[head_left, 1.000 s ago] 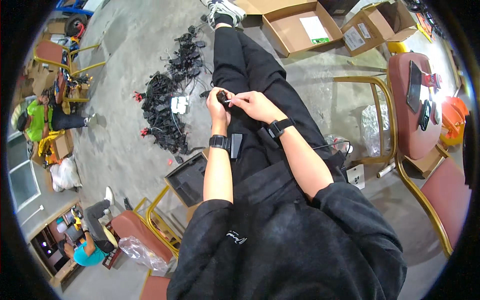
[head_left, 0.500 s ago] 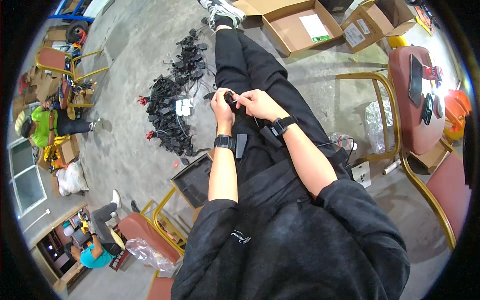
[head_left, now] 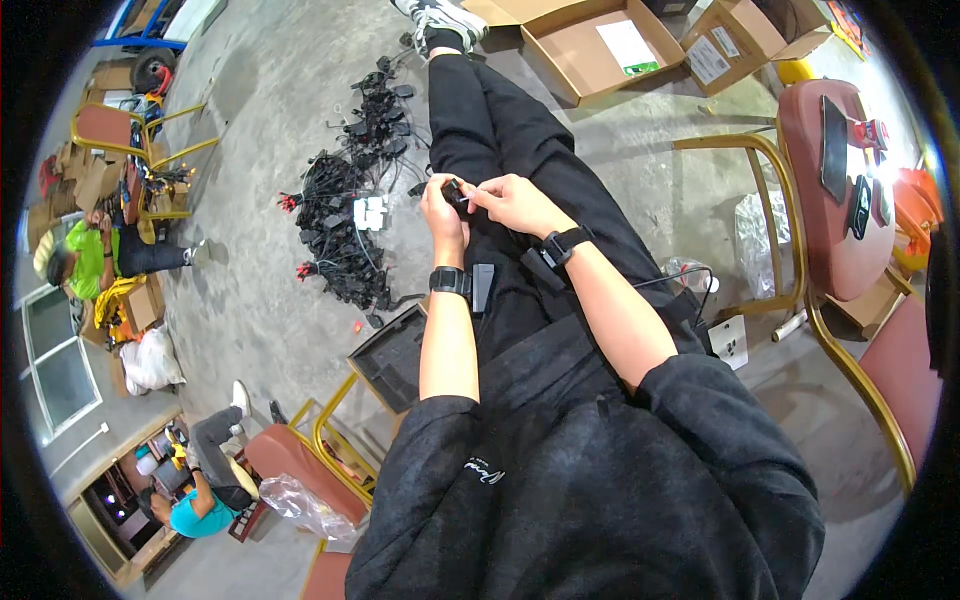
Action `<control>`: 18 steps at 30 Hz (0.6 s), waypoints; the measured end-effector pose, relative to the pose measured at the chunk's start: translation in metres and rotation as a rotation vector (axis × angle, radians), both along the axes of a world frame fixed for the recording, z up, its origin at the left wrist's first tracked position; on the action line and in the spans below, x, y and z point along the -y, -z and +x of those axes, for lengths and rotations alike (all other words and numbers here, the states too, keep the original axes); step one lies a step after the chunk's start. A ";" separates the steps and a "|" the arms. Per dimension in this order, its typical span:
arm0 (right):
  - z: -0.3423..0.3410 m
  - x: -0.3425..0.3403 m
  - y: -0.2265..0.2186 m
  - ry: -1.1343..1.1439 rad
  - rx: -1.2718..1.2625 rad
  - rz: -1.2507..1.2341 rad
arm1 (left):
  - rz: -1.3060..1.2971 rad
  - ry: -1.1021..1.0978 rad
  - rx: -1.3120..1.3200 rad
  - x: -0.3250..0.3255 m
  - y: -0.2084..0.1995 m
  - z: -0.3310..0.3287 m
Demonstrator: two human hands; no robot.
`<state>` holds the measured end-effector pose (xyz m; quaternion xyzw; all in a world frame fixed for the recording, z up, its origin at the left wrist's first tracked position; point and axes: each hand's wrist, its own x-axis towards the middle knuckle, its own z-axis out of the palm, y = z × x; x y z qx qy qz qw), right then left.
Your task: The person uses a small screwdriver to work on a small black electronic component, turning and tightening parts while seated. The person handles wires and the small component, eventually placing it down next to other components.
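Note:
Above my thighs, my left hand [head_left: 445, 210] is closed around a small black part [head_left: 453, 191], perhaps a plug or connector; its exact kind is too small to tell. My right hand [head_left: 514, 204] meets it from the right, thumb and forefinger pinched at the part's edge. A thin, pale piece [head_left: 467, 199] shows at those fingertips, too small to name. Both wrists wear black straps with dark box-shaped devices. On the floor left of my legs lies a long heap of black cables and plugs [head_left: 340, 225], with a white block [head_left: 371, 213] on it.
An open cardboard box [head_left: 590, 75] and a second carton [head_left: 735, 50] stand beyond my legs. To the right are reddish chairs [head_left: 825, 260] with gold frames; a phone-like device lies on one seat. A black tray [head_left: 392, 355] sits near my left elbow. Two people sit at far left.
My hands stay together over my lap with the black part, the fingers shifting only slightly. The whole view has moved a little.

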<state>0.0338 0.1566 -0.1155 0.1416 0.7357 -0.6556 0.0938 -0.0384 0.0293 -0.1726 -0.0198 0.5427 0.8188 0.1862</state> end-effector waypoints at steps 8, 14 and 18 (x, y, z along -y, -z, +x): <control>0.002 0.001 0.009 0.004 -0.096 -0.002 | -0.036 0.010 -0.011 0.001 -0.001 -0.001; -0.002 0.002 0.020 0.077 -0.176 -0.155 | -0.030 -0.116 0.009 -0.006 -0.005 0.002; 0.001 0.001 0.009 0.037 -0.061 -0.092 | 0.020 0.012 0.042 0.001 -0.004 0.001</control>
